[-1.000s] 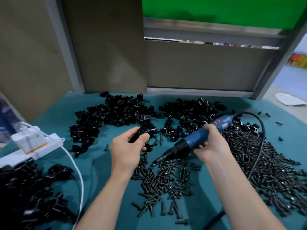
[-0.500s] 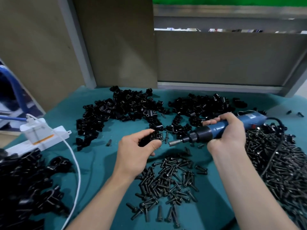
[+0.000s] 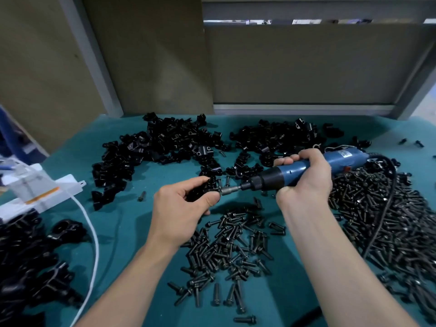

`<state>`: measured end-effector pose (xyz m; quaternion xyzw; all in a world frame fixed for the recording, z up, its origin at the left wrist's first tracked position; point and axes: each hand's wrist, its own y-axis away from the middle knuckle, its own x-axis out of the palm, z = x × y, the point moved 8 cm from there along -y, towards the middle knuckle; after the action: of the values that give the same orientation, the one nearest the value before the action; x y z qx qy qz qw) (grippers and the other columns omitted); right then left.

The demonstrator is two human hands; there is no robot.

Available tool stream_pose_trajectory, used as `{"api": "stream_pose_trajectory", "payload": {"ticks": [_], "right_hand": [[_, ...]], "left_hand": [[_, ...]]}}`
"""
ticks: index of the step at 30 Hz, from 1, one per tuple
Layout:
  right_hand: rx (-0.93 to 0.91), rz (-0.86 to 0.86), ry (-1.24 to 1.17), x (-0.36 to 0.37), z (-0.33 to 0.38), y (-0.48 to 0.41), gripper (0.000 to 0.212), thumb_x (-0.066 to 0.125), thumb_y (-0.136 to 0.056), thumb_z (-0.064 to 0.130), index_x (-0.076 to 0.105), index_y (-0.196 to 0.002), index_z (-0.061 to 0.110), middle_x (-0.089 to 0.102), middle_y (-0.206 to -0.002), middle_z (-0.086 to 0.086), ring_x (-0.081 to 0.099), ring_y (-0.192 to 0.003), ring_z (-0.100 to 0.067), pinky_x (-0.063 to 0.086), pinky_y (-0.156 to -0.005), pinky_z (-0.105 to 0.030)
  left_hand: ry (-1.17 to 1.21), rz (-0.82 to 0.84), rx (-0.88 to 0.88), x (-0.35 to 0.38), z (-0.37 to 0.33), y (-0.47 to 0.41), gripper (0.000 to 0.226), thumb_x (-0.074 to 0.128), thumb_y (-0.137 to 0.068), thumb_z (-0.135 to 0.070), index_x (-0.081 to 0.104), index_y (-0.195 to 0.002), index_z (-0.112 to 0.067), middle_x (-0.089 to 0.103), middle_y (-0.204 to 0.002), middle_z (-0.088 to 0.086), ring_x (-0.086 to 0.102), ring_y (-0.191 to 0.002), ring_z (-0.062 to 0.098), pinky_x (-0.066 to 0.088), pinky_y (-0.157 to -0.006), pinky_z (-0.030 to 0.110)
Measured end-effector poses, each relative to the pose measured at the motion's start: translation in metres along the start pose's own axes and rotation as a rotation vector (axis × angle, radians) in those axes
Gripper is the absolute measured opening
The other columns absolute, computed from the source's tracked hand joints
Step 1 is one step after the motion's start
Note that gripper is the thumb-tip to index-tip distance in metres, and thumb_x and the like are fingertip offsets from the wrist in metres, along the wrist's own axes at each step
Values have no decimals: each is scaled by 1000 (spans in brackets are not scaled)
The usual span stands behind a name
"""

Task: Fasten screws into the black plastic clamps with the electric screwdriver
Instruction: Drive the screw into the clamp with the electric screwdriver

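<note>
**A:** Where's the clamp?

**B:** In the left hand (image 3: 181, 208). Thumb and curled fingers pinch the clamp (image 3: 205, 187) above the teal mat (image 3: 122, 232), just in front of the clamp heap (image 3: 169, 147).

**A:** Driver?

**B:** The right hand (image 3: 306, 182) is wrapped round the blue barrel of the electric screwdriver (image 3: 291, 172). The bit (image 3: 230, 189) is level, tip at the clamp's side. The screw there is too small to make out.

**A:** Handling?

**B:** The clamp looks light, rigid and smooth, so it will probably twist under torque. Grip the body and keep fingers off the hole. The driver looks heavier at the corded end, so hold near the black collar. The loose screws (image 3: 231, 249) should roll easily.
</note>
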<state>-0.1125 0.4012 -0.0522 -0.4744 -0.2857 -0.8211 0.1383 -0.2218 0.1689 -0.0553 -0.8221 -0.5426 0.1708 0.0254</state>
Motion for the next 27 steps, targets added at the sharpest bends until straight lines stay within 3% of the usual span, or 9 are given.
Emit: {"api": "stream_pose_trajectory", "payload": {"ticks": [22,27], "right_hand": [[-46,39,-17,3,5,5,21,63,-84,-5,51,-90,10,54,-64,-5,53,-48,-19,56,-64,-35],[-38,82,-26,7,1,7,19,62,-86,-6,51,-87,10,53,-63,-4,50,-49,-18,55,-63,-34]], "left_hand": [[32,12,-10,2,-2,2,41,92,-73,-25,70,-98,-50,78,-77,-16,75,-60,12,58,-56,18],[46,29,-17,2,0,3,41,89,-66,-34,71,-100,-48,79,-79,-15,76,-62,14,58,-58,19]]}}
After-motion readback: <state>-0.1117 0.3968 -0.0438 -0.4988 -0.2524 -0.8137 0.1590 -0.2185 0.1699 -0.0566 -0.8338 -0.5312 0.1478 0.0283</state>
